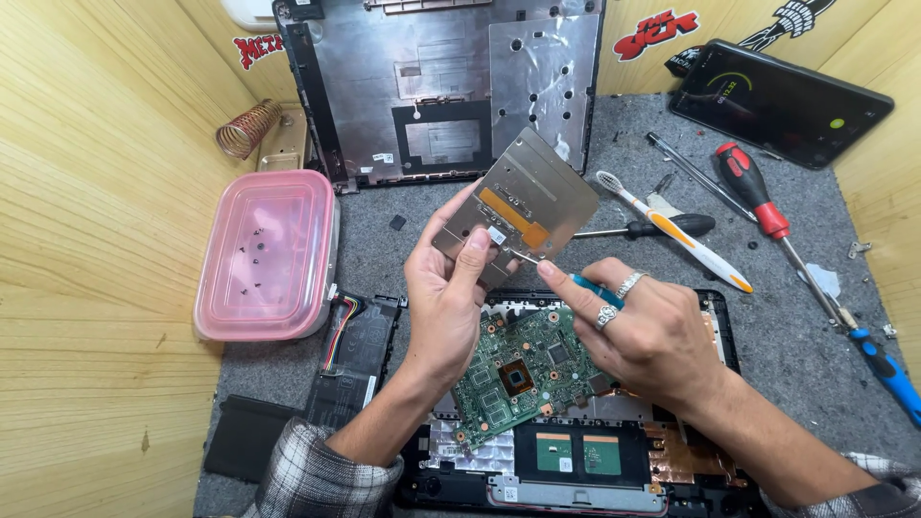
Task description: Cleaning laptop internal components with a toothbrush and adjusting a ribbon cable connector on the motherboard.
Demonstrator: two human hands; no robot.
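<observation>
My left hand (446, 288) holds up a grey metal plate (528, 206) with an orange strip on it, thumb pressed on its lower edge. My right hand (643, 331) grips a small teal-handled tool (587, 286) whose thin metal tip touches the plate's lower edge. Under both hands lies an opened laptop base (576, 470) with a green circuit board (523, 369) resting on it.
A pink plastic box (264, 254) with small screws sits at the left. The laptop's back cover (441, 86) leans at the rear. A toothbrush (672, 230), red screwdriver (758, 201), blue-handled tool (887, 369) and phone (777, 101) lie to the right. A battery (350, 355) is beside the base.
</observation>
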